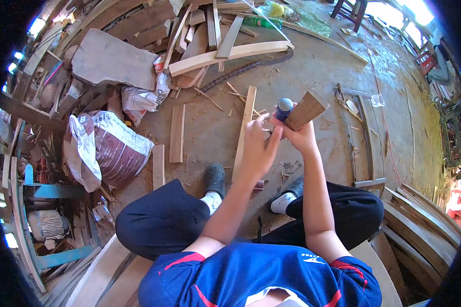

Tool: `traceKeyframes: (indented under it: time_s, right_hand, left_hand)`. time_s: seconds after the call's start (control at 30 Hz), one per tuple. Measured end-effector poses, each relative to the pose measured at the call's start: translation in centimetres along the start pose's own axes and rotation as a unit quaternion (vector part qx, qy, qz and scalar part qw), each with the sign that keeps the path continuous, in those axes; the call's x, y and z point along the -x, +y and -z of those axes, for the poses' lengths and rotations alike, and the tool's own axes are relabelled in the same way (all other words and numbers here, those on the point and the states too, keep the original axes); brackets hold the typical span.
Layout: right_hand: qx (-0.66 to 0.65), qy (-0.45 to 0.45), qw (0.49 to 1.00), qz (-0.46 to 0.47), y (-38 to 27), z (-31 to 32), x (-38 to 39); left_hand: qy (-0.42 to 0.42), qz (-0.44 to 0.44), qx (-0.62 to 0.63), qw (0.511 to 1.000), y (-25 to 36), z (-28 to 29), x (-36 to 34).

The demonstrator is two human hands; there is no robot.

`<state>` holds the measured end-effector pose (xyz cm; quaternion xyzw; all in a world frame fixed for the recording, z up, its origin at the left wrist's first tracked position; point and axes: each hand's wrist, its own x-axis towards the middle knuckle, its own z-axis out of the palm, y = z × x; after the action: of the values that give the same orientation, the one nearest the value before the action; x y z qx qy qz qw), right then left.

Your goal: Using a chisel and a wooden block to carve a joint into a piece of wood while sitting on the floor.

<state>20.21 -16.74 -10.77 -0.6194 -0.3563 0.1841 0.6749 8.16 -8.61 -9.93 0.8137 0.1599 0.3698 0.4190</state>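
In front of me, above the floor, my right hand (pixel 299 134) is closed around a brown wooden block (pixel 308 110), which tilts up to the right. Against the block's left side stands a blue cylinder with a pale round end (pixel 285 107), perhaps a tool handle; its lower part is hidden by my hands. My left hand (pixel 261 143) is just left of these, palm turned toward them, with its fingers apart. Whether its fingertips touch the blue cylinder I cannot tell. Beneath my left hand a long narrow wooden strip (pixel 245 128) runs away from me.
A frame saw (pixel 361 138) lies on the floor to the right. At the left are a stuffed sack (pixel 120 148), a flat slab (pixel 112 61) and piled wood. A curved wooden piece (pixel 230 57) lies farther off. Stacked planks (pixel 420 230) flank my right knee.
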Motion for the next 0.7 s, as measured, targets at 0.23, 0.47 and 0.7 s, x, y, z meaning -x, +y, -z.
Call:
traceKeyframes:
  time_s: [0.23, 0.47, 0.7]
  right_hand:
    - [0.015, 0.08, 0.997, 0.003, -2.4, -2.2, -1.2]
    - [-0.068, 0.155, 0.985, 0.015, -2.8, -2.5, -1.1]
    - [-0.024, 0.163, 0.986, 0.015, -2.2, -1.8, -1.0]
  left_hand:
    - [-0.299, 0.277, -0.285, 0.868, -18.7, -0.9, 7.7]
    - [-0.308, 0.216, -0.318, 0.87, -23.2, -0.5, 18.4]
    - [-0.185, 0.286, -0.261, 0.903, -23.6, -2.9, 15.3]
